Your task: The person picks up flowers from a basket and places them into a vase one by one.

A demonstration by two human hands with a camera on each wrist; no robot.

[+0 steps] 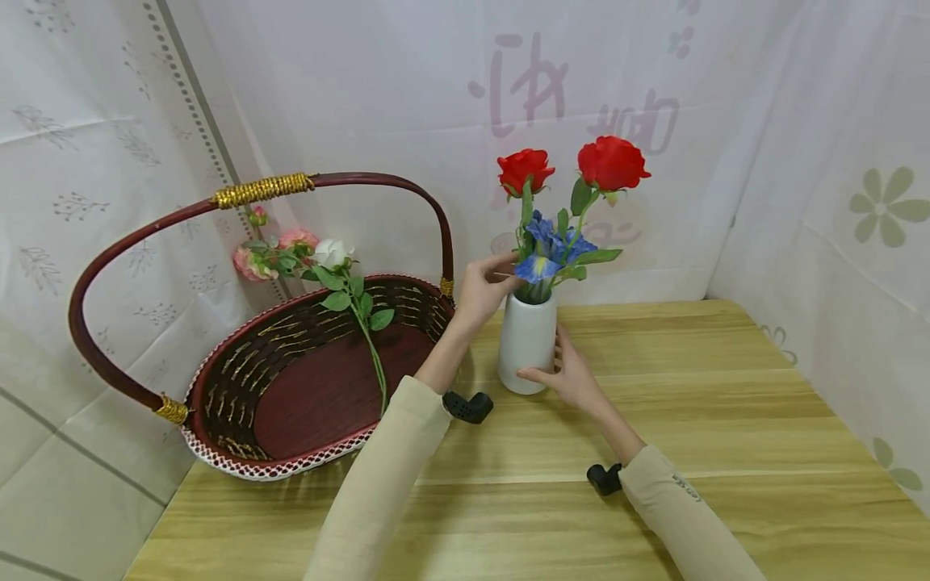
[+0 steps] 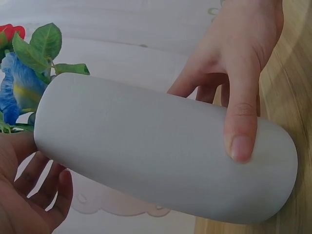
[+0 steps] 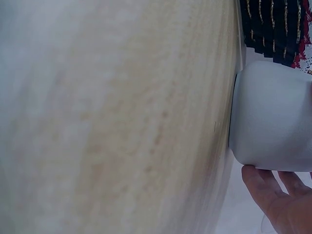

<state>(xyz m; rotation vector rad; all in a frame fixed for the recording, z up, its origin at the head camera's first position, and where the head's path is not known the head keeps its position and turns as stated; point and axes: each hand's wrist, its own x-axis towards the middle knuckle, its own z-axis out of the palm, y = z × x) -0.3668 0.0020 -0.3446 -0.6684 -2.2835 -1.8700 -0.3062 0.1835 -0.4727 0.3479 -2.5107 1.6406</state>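
Observation:
A white vase [image 1: 525, 347] stands upright on the wooden table. My right hand [image 1: 576, 378] grips it low down, thumb across the front and fingers round the far side, as the left wrist view also shows. Two red roses [image 1: 613, 164] rise from its mouth, with blue irises [image 1: 539, 268] lower among green leaves. My left hand [image 1: 481, 292] is at the rim from the left, its fingertips against the blue petals and partly hidden by them. In the left wrist view its other fingers [image 2: 46, 187] curl loosely beside the vase; I cannot tell whether a stem is pinched.
To the left is a dark woven basket [image 1: 312, 387] with a tall arched handle [image 1: 378, 178] and white lace edging. Pink roses [image 1: 256, 262] and a white rose [image 1: 333, 253] lean over its back rim. Patterned white curtains [image 1: 407, 97] hang behind the table [image 1: 654, 500].

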